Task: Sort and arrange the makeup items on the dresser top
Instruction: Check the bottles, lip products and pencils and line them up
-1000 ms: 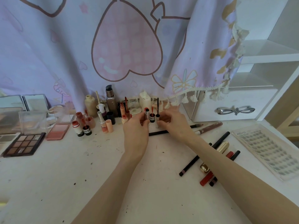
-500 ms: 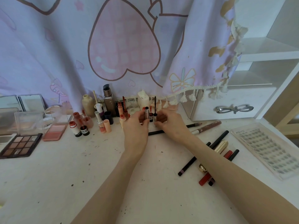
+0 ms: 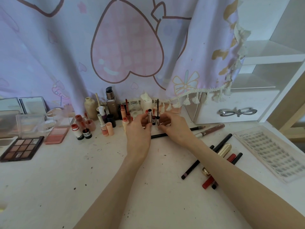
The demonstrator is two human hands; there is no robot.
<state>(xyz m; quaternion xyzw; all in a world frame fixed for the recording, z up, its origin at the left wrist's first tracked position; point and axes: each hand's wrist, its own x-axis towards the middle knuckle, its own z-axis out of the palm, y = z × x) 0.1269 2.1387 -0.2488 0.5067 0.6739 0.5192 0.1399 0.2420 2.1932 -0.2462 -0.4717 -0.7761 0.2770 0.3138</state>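
My left hand (image 3: 138, 129) pinches an upright silver lip-gloss tube (image 3: 149, 116) with an open dark top. Right beside it my right hand (image 3: 175, 128) pinches the silver cap of a thin dark wand applicator (image 3: 157, 111), held upright. A small red gloss tube (image 3: 154, 117) stands between the two. Behind and to the left, several lipsticks and bottles (image 3: 107, 118) stand in a cluster at the back of the white dresser top (image 3: 82, 187).
An eyeshadow palette (image 3: 21, 148) and a blush compact (image 3: 57, 135) lie at the left. Loose pencils, a gold lipstick (image 3: 222, 151) and a brown gloss (image 3: 210, 130) lie at the right, beside a lash tray (image 3: 270, 151). A drawer unit (image 3: 237, 111) stands at back right under the curtain.
Both hands stay at the back of the dresser holding the tube and wand. The tube's open top now shows more clearly, and the view has shifted slightly.
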